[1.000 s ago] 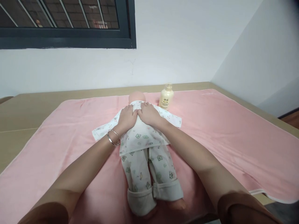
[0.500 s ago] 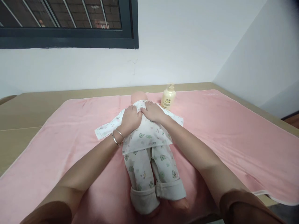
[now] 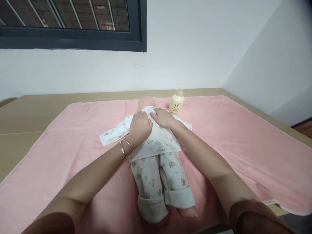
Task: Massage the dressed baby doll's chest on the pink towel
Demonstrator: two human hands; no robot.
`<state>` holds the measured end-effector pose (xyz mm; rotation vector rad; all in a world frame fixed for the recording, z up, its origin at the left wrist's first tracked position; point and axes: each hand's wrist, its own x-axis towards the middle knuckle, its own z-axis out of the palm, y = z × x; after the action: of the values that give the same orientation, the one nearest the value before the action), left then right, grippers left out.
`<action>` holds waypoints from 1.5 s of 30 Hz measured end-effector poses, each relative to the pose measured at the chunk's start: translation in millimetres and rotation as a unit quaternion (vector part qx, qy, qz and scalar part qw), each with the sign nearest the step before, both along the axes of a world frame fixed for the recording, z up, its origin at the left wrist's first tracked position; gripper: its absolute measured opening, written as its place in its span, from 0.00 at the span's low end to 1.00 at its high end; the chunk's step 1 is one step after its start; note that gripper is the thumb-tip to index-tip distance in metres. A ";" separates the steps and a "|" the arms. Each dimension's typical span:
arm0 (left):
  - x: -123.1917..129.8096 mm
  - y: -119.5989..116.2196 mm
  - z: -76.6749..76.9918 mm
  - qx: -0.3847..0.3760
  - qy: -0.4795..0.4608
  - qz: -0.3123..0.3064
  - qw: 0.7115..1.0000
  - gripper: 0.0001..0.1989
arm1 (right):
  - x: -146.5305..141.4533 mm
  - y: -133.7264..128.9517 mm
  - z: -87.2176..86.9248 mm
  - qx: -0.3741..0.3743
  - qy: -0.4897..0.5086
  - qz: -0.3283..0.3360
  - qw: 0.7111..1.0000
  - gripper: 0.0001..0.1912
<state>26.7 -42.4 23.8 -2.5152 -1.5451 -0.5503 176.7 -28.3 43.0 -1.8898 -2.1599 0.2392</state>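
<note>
Doll: centre of the frame, the doll (image 3: pixel 159 144) lying lengthwise, head away, feet toward the bottom edge, directly under the fingers.
Left hand: (image 3: pixel 140 128) open, fingers together on the shirt's upper left, gripping nothing visible.
Right hand: (image 3: pixel 164 117) open, fingers spread slightly on the shirt, gripping nothing visible; slightly nearer the head.
Bottle: (image 3: pixel 175 105) upright beyond the right hand.
Blanket: (image 3: pixel 234 139) pink, beneath doll and bottle, over a table (image 3: pixel 21 120).
Room: white wall (image 3: pixel 195 42) behind; window (image 3: pixel 143 29) upper left.

Perhaps a home room, with barred window (image 3: pixel 73 19), pink blanket (image 3: pixel 231 136).
</note>
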 end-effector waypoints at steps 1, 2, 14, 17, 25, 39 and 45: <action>-1.1 1.9 0.1 -0.008 -0.009 -0.007 1.000 0.22 | -4.0 -4.4 0.5 0.012 -0.019 0.003 1.000 0.26; -3.1 5.7 0.4 -0.025 -0.025 -0.011 0.999 0.22 | -9.1 -10.4 2.0 0.024 -0.042 0.005 0.999 0.25; -5.8 11.7 -0.9 -0.025 -0.014 0.005 1.000 0.22 | -7.4 -1.1 -1.3 0.024 0.026 0.017 0.999 0.23; -5.9 10.9 3.2 -0.046 -0.011 0.001 0.999 0.22 | -10.5 -0.2 -5.8 0.025 0.013 -0.001 1.000 0.25; -15.9 28.2 5.6 -0.115 -0.071 0.017 0.991 0.21 | -34.2 -27.0 -1.8 0.038 -0.025 -0.001 0.999 0.25; -14.5 35.2 -5.1 -0.103 -0.128 -0.007 0.986 0.17 | -40.6 -34.8 3.2 0.013 -0.036 -0.026 0.999 0.30; -11.1 34.2 -10.9 -0.076 -0.139 0.003 0.987 0.20 | -25.7 -14.4 -1.7 0.007 0.027 -0.006 1.000 0.27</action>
<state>15.6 -8.3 12.9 -2.6343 -1.7483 -0.8439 151.1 -42.7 41.3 -1.8666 -2.1083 0.2692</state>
